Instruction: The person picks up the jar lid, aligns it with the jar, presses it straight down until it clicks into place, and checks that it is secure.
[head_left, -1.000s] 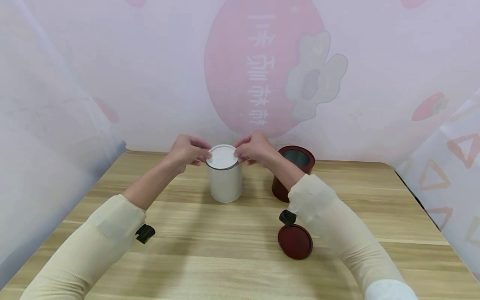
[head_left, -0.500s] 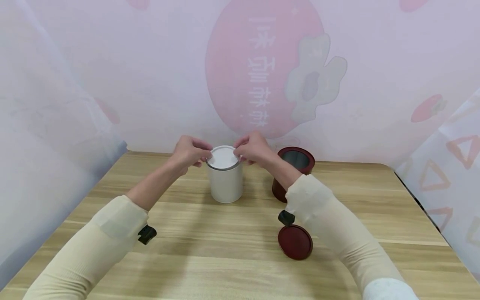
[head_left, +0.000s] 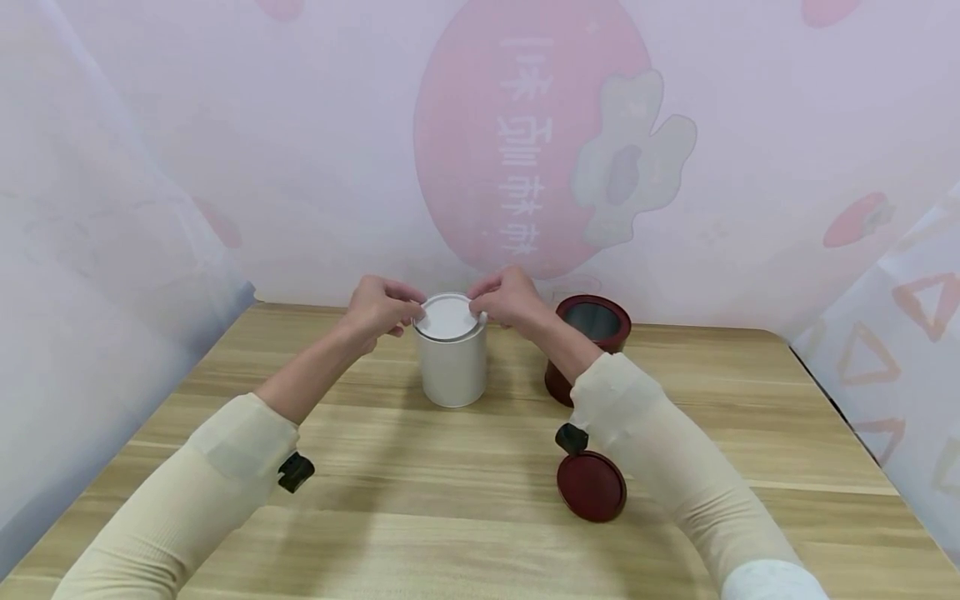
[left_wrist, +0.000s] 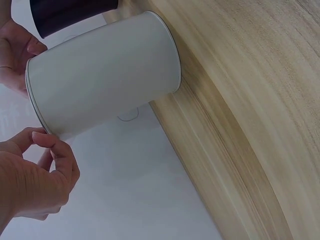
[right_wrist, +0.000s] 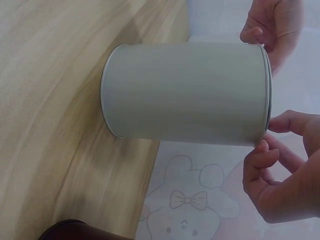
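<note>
A white cylindrical can (head_left: 451,367) stands upright on the wooden table (head_left: 420,533), with a white lid (head_left: 447,317) on its top. My left hand (head_left: 411,313) pinches the lid's left rim with curled fingertips. My right hand (head_left: 477,310) pinches the right rim. In the left wrist view the can (left_wrist: 105,85) fills the frame and my left hand (left_wrist: 42,137) has its thumb and finger at the rim. The right wrist view shows the can (right_wrist: 185,92) with my right hand (right_wrist: 267,137) at the lid edge and the left hand (right_wrist: 272,27) beyond it.
A dark red can (head_left: 588,342) stands open just right of the white one. Its dark red lid (head_left: 591,486) lies flat on the table nearer to me, beside my right forearm. A pale printed backdrop (head_left: 525,150) closes off the table's far and side edges.
Both hands stay on the lid's rim, their fingers shifted only slightly. The white can and the red pieces have not moved.
</note>
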